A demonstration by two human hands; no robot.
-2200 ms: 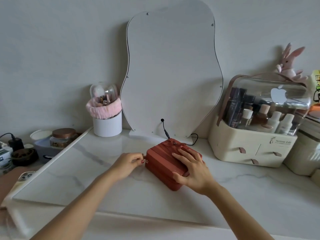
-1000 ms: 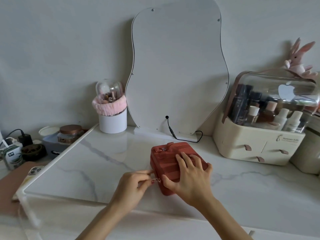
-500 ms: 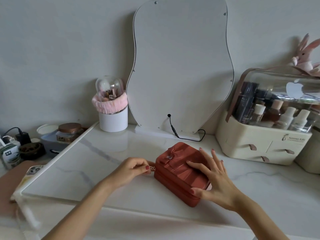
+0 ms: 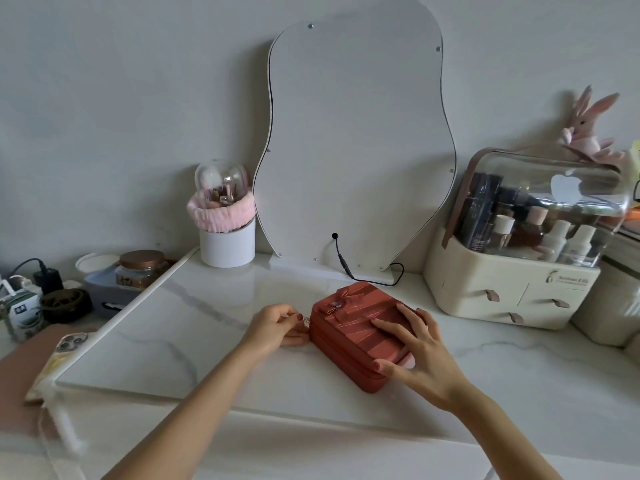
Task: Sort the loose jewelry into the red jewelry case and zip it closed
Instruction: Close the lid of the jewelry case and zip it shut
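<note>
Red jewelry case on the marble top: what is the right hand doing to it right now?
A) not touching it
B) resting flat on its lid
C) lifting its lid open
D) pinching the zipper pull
B: the right hand lies with fingers spread flat on the closed lid of the red jewelry case, while the left hand pinches the small metal zipper pull at its left edge.

Zipper pull (image 4: 307, 319): tiny, mostly hidden in the left hand's (image 4: 277, 329) pinch; shape unreadable.
Red jewelry case (image 4: 356, 332): near right corner covered by the right hand (image 4: 420, 355); contents unseen.
Phone (image 4: 59, 355): partly hidden under the tabletop (image 4: 207, 327) edge.
</note>
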